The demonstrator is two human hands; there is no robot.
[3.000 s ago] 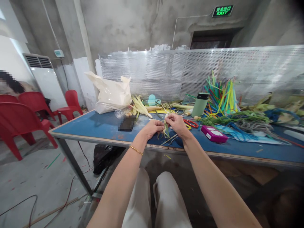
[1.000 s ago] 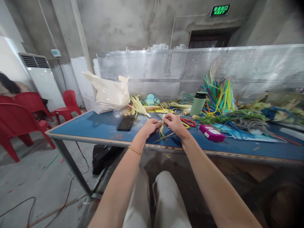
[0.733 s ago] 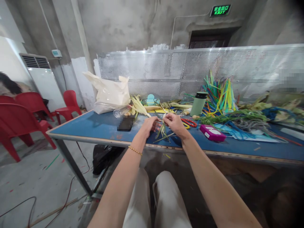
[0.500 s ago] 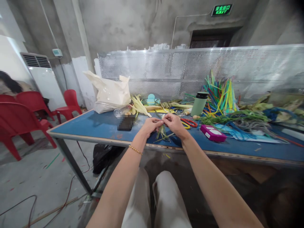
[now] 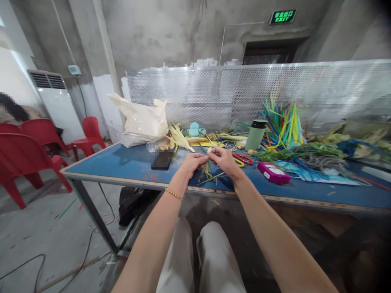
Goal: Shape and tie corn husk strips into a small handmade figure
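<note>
Close together above the table's front part, my left hand and my right hand are both closed in a pinch on a small bundle of green corn husk. A pale rounded bit shows at its top, between the fingertips; loose strips fan downward beneath. Exactly how the fingers grip it is partly hidden. Just beyond my right hand lie red handles and a yellow handle, apparently of scissors. Pale corn husks lie behind my left hand.
The blue table also carries a white plastic bag, a dark phone-like object, a green tumbler, a purple box, colourful strips and green cords. A perforated metal panel stands behind. Red chairs are left.
Both hands stay pinched on the husk bundle, with small finger shifts. The hanging strips sit slightly differently, and the left fingers look a little straighter. The view has tilted slightly.
</note>
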